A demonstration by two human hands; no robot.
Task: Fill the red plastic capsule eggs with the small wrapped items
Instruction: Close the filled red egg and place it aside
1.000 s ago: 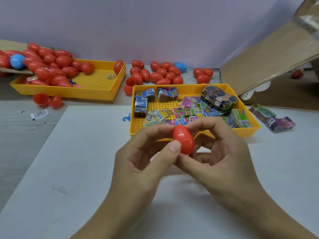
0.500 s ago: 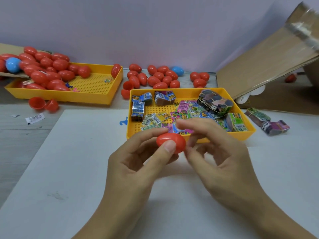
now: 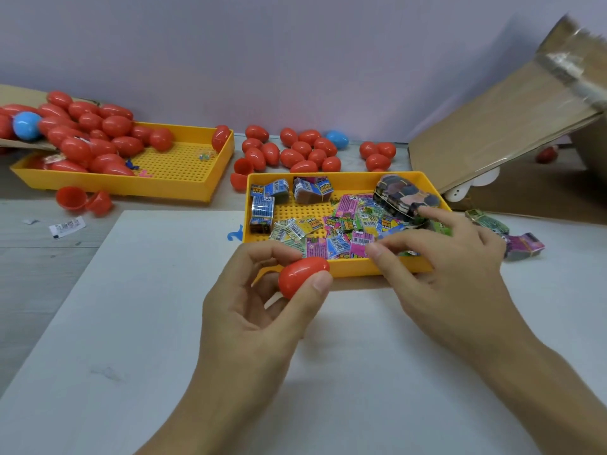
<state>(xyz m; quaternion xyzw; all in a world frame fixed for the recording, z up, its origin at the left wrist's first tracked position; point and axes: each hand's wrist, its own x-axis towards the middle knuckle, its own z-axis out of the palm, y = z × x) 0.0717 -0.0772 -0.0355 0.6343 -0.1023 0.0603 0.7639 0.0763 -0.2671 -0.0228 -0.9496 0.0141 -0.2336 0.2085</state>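
the left tray holds a heap of red eggs and one blue. the left hand now grips the closed egg alone; the right hand has let go, fingers loose over the wrapped items in the near tray, likely fetching the next.

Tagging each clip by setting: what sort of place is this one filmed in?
Probably a small hand-assembly or packing table, not a home kitchen or shop. Yellow perforated trays hold sorted stock, dozens of red capsule eggs lie in bulk, and an open cardboard box sits at the table's right edge.
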